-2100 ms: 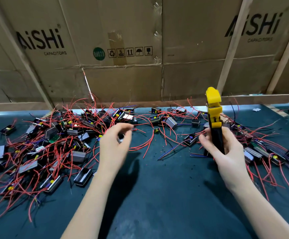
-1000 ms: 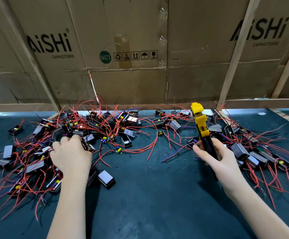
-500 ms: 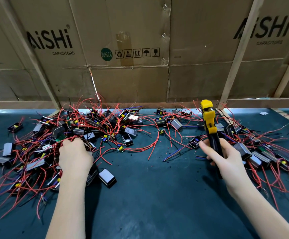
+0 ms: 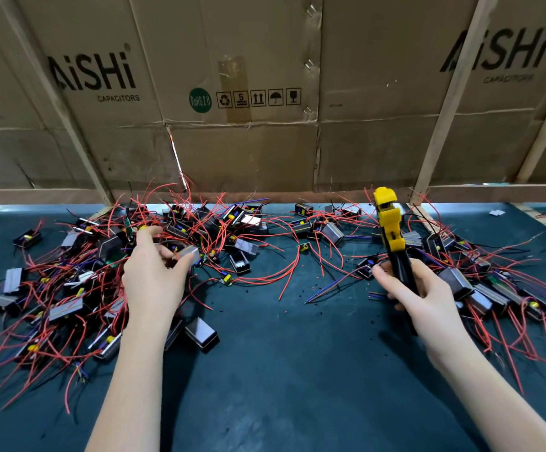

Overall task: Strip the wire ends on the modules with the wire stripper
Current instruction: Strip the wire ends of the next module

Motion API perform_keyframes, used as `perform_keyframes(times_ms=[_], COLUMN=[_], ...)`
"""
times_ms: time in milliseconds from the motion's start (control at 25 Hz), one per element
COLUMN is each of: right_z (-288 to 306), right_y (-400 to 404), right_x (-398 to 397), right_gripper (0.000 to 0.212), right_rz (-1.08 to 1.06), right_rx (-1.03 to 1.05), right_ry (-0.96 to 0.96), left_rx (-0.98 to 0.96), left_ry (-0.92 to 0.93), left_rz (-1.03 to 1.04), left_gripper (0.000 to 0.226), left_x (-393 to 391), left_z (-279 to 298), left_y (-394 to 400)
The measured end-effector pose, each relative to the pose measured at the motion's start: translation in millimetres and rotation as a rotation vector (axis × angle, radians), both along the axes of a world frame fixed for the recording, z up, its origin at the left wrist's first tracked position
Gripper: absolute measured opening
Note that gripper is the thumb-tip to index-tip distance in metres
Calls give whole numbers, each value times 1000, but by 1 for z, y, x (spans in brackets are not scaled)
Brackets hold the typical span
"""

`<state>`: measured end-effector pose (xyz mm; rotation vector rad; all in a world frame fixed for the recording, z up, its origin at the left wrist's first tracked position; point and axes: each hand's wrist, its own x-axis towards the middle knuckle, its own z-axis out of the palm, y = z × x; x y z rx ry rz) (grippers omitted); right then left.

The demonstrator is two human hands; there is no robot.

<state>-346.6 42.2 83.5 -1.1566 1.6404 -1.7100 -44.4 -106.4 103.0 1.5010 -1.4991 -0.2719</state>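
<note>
The left hand (image 4: 154,275) is hovering over the left-side pile (image 4: 69,288) of modules and red wires, fingers curled around what looks like one grey module (image 4: 187,255), though it's blurry so I'm not totally sure of the grip. The right hand (image 4: 418,295) is wrapping around the black handles of the stripper (image 4: 389,230), holding it upright with the yellow head pointing up. Everything's sitting on a dark green mat (image 4: 281,370), with cardboard (image 4: 265,141) standing behind.
</note>
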Motion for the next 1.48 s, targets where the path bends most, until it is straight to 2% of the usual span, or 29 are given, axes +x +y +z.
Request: perform_keyframes(times_ms=[120, 240, 320, 480, 520, 760, 920, 1040, 1120, 1240, 1360, 1400, 1480], right_z=[-1, -2, -2, -3, -3, -1, 0, 1, 3, 5, 6, 7, 8], right_y=[0, -1, -1, 0, 0, 0, 0, -1, -1, -1, -2, -2, -2], right_x=[-1, -2, -2, -3, -4, -4, -3, 2, 5, 5, 2, 2, 0], right_gripper=[47, 47, 46, 49, 48, 49, 50, 53, 58, 60, 57, 56, 51], right_rz=[-3, -7, -2, -4, -11, -24, 1, 124, 182, 163, 136, 134, 132], right_rx=[-7, -8, -7, 10, 17, 29, 34, 63, 89, 88, 73, 72, 74], right_ry=[-9, -8, -10, -5, -6, -2, -22, -138, -202, -228, -289, -316, -357], left_rx=[-166, -229, -132, 80, 130, 194, 249, 263, 246, 240, 233, 226, 250], left_ry=[333, 414, 306, -245, -320, -254, -192, -323, -367, -336, -482, -536, -536], left_rz=[-195, -548, -802, -1083, -1114, -1074, -983, -928, -917, -947, -895, -884, -919], left_gripper=[59, 58, 57, 46, 41, 6, 14, 26, 24, 21, 46, 48, 40], left_x=[-17, -38, -53, -74, -76, -70, -74, -85, -91, -85, -82, -85, -88], left_z=[6, 10, 9, -5, -8, -5, -8, -16, -18, -14, -15, -15, -15], left_y=[6, 17, 28, 42, 44, 42, 43, 48, 51, 48, 48, 50, 52])
